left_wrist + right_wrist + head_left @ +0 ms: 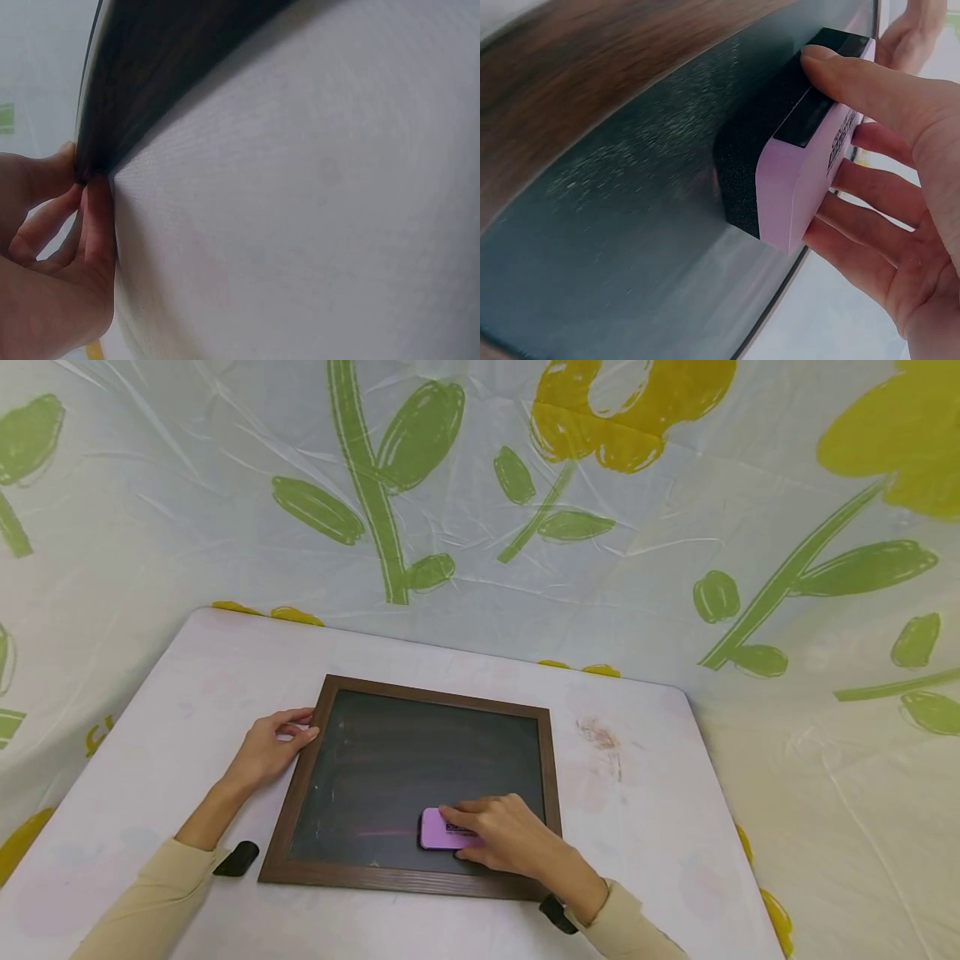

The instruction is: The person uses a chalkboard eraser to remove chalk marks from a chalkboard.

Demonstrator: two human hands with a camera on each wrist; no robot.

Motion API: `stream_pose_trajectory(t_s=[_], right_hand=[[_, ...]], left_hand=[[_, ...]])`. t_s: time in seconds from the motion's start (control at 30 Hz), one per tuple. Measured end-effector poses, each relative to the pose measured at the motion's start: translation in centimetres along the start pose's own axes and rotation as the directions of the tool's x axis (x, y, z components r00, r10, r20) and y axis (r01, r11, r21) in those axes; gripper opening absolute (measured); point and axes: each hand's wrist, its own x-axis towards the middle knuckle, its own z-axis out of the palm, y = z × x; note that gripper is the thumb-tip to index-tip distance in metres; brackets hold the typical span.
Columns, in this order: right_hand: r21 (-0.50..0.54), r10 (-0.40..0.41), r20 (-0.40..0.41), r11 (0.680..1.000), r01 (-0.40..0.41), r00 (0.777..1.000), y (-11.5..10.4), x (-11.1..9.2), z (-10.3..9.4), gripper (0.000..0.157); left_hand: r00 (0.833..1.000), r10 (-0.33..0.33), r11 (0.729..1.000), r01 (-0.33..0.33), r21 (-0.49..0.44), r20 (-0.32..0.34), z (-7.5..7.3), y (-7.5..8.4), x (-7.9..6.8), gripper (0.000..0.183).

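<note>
A small chalkboard [420, 752] with a brown wooden frame lies on the white-covered table. My left hand [272, 747] pinches the left side of its frame; in the left wrist view, the thumb and fingers [99, 225] of that hand meet at the frame's edge. With my right hand [506, 835] I grip a pink chalkboard eraser [802, 169], its thumb on one long side and the fingers on the other. The eraser's black felt rests against the lower right part of the board. A faint pink streak [386, 832] runs left from the eraser, and chalk dust specks the surface.
A brownish smudge [600, 739] marks the tablecloth [637, 827] right of the board. Flower-printed sheeting [480, 527] hangs behind the table and along both sides.
</note>
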Motion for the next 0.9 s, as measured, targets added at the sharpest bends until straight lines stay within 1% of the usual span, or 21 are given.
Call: stream_pose_trajectory(t_s=[0.33, 0.57, 0.9], right_hand=[[0.028, -0.034, 0.007, 0.999, 0.034, 0.999, -0.5, 1.8, 0.2, 0.055], [0.019, -0.025, 0.036, 1.000, 0.024, 0.999, -1.0, 2.8, 0.2, 0.056], [0.014, -0.046, 0.053, 0.999, 0.045, 0.998, -1.6, 4.0, 0.2, 0.057]], left_hand=[[1.000, 0.004, 1.000, -0.004, 0.006, 0.005, 0.0, 0.1, -0.1, 0.051], [1.000, -0.016, 1.000, 0.016, 0.009, 0.004, 0.0, -0.1, 0.0, 0.051], [1.000, -0.003, 1.000, 0.003, 0.002, 0.001, -0.1, 0.1, 0.0, 0.050]])
